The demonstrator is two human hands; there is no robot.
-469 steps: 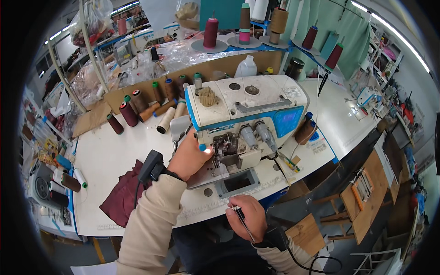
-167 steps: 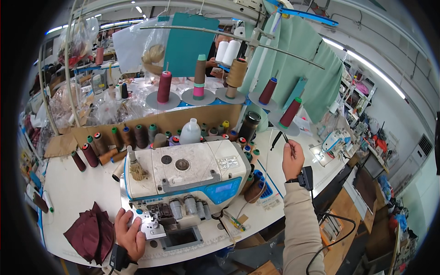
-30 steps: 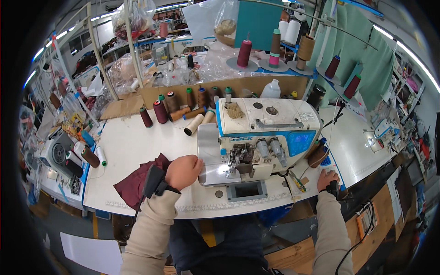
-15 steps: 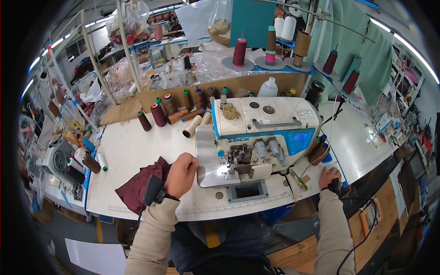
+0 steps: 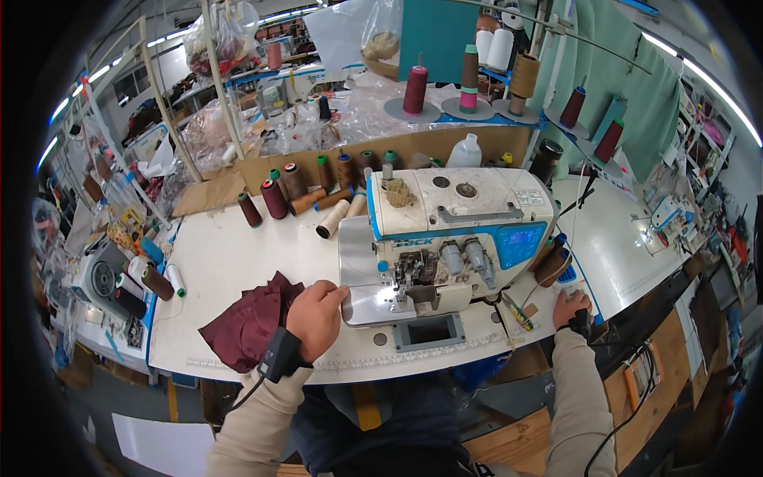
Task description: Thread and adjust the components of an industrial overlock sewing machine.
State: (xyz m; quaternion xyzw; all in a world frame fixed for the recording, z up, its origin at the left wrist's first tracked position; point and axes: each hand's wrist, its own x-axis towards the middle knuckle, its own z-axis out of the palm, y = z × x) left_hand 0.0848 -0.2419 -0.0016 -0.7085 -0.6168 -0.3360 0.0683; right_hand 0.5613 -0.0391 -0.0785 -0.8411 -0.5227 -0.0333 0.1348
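Observation:
A white and blue overlock sewing machine (image 5: 465,230) stands in the middle of the table. My left hand (image 5: 315,319) is at the left edge of its metal side plate (image 5: 359,274), fingers bent and drawn together. Whether they pinch anything is hidden. Under and beside that wrist lies a crumpled piece of maroon fabric (image 5: 246,322). My right hand (image 5: 571,307) rests on the tabletop to the right of the machine, fingers slightly apart and holding nothing visible. Close by it are tweezers (image 5: 520,316) and a brown thread cone (image 5: 554,267).
Several thread cones (image 5: 275,199) stand and lie behind the machine's left side, before a cardboard strip (image 5: 262,173). A white bottle (image 5: 465,151) stands behind the machine. Thread cones on a stand (image 5: 414,91) rise at the back. A ruler strip (image 5: 334,363) runs along the front edge.
My left hand has shifted slightly down and toward the machine's side plate, its wrist turning. The fabric has barely moved. My right hand stays in place.

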